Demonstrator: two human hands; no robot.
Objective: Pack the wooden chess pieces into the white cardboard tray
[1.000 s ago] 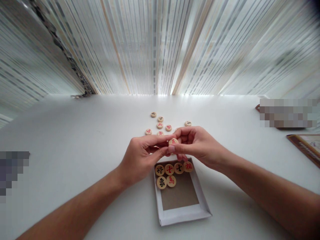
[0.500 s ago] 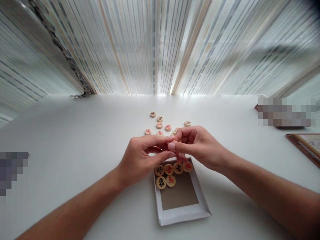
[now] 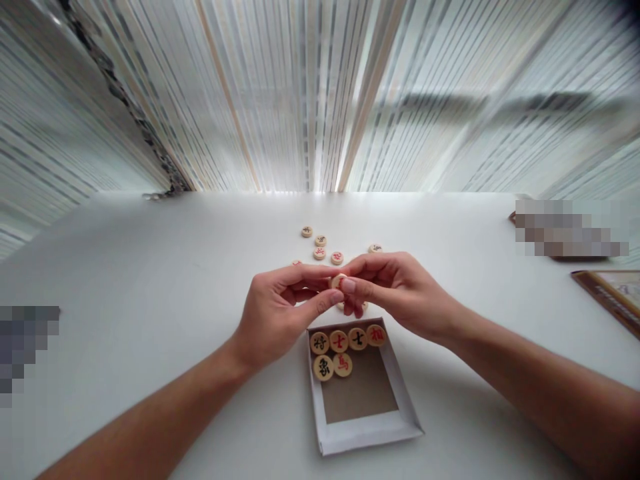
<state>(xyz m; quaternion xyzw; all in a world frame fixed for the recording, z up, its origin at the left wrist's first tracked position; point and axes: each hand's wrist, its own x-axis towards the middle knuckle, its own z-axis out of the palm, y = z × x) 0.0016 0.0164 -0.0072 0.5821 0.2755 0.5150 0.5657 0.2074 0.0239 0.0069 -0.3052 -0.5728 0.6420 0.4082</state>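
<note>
Between the fingertips of my left hand [image 3: 285,303] and my right hand [image 3: 387,283] is a round wooden xiangqi piece [image 3: 339,283] with a red mark, partly covered by my right thumb. Both hands are closed on it, above the far edge of a shallow white box [image 3: 370,437]. Inside the box, several pieces stand face up in a row along the far wall, among them a red-marked piece [image 3: 376,335]. A second row holds a black-marked piece [image 3: 323,367] and a red-marked piece [image 3: 343,365]. More pieces behind my hands are partly hidden.
Several loose xiangqi pieces lie farther back on the white table [image 3: 175,287], including a black-marked one [image 3: 307,231] and a red-marked one [image 3: 337,257]. At the right edge lies a flat brown-bordered item [image 3: 607,297]. A striped string curtain [image 3: 280,100] hangs behind the table.
The piece between my fingers has turned and come into sight, its face now showing. My hands have shifted slightly, and the pieces in the box look the same.
</note>
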